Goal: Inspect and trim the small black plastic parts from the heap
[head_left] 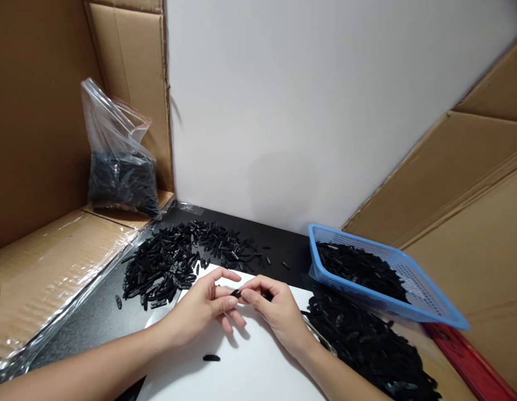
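Surface: black tabletop (95, 317) with a white sheet (258, 367) lying under my hands.
Surroundings: white wall behind, cardboard panels on both sides, a clear bag of black parts (118, 172) on the cardboard ledge to my left.
Piles: loose black pieces (175, 262) heaped beyond my left hand; more fill the blue basket (434, 306) and spill beneath it to my right.
Held piece: small black part (235, 293), above the sheet between both hands.
Axis: its long side runs roughly left to right.
Left hand (200, 312): fingertips pinched together on the part.
Right hand (279, 312): fingertips pinched on its other end.
Stray: one black piece (211, 357) lies on the sheet nearer me.
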Action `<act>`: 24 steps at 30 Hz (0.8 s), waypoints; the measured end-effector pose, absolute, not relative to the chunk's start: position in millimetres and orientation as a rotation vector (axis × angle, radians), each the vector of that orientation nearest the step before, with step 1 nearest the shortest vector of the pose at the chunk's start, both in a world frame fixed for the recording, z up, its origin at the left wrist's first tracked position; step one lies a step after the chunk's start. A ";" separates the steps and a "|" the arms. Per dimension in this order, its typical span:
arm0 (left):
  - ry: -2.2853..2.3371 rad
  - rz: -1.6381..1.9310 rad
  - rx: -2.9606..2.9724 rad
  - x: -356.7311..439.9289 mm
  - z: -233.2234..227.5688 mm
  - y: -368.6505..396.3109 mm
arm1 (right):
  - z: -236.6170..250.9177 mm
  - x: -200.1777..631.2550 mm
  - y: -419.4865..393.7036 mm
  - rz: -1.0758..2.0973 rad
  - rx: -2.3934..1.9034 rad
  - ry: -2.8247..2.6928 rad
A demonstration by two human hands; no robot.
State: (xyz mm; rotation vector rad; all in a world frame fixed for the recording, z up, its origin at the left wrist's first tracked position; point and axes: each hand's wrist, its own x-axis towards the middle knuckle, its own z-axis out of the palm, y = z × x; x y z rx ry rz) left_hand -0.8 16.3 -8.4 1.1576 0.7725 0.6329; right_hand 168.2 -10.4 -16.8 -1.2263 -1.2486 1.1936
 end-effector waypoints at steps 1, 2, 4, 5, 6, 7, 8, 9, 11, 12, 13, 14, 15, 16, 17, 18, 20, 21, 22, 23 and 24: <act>0.771 0.638 1.164 -1.1 -9.0 16.8 | -16.9 168.7 -10.5 1.187 -1.226 -1.245; 0.770 0.651 1.164 -1.3 -9.4 17.3 | -17.4 169.2 -10.6 1.179 -1.225 -1.239; 0.776 0.686 1.147 -1.3 -9.3 18.7 | -19.0 170.0 -10.6 1.157 -1.222 -1.225; 0.786 0.704 1.138 -1.4 -8.9 19.5 | -19.8 170.3 -10.5 1.144 -1.222 -1.217; 0.799 0.719 1.137 -1.4 -8.2 20.4 | -20.5 170.5 -10.3 1.132 -1.224 -1.209; 0.815 0.735 1.150 -1.6 -7.3 21.3 | -21.1 170.6 -10.1 1.123 -1.226 -1.201; 0.834 0.748 1.178 -1.8 -6.4 22.1 | -21.4 170.7 -10.0 1.117 -1.230 -1.193; 0.853 0.759 1.208 -2.2 -5.5 22.9 | -21.5 170.7 -9.9 1.117 -1.234 -1.186; 0.879 0.766 1.230 -2.9 -4.0 23.8 | -21.4 170.6 -9.8 1.120 -1.239 -1.179; 0.883 0.759 1.218 -3.2 -3.6 24.1 | -21.3 170.6 -9.8 1.122 -1.240 -1.178; 0.882 0.748 1.194 -3.5 -3.4 24.1 | -21.2 170.6 -9.8 1.122 -1.240 -1.180; 0.876 0.738 1.166 -3.6 -3.6 24.1 | -21.2 170.6 -9.9 1.120 -1.240 -1.181; 0.870 0.735 1.142 -3.6 -4.0 24.1 | -21.1 170.6 -10.0 1.118 -1.240 -1.181; 0.862 0.733 1.129 -3.5 -4.5 24.0 | -21.1 170.7 -10.1 1.115 -1.241 -1.179; 0.853 0.733 1.121 -3.4 -5.0 24.0 | -21.2 170.7 -10.1 1.113 -1.241 -1.177; 0.844 0.732 1.117 -3.3 -5.5 24.0 | -21.2 170.7 -10.2 1.111 -1.241 -1.174; 0.832 0.735 1.118 -3.0 -5.5 24.0 | -21.5 170.8 -10.3 1.113 -1.241 -1.166; 0.830 0.740 1.119 -2.9 -5.1 23.8 | -21.9 170.9 -10.3 1.118 -1.241 -1.160; 0.836 0.746 1.118 -2.8 -4.3 23.5 | -22.5 171.0 -10.3 1.125 -1.239 -1.151; 0.844 0.753 1.115 -2.7 -3.2 23.2 | -23.4 171.1 -10.2 1.135 -1.234 -1.141; 0.853 0.758 1.115 -2.6 -2.0 22.8 | -24.4 171.2 -10.0 1.147 -1.227 -1.129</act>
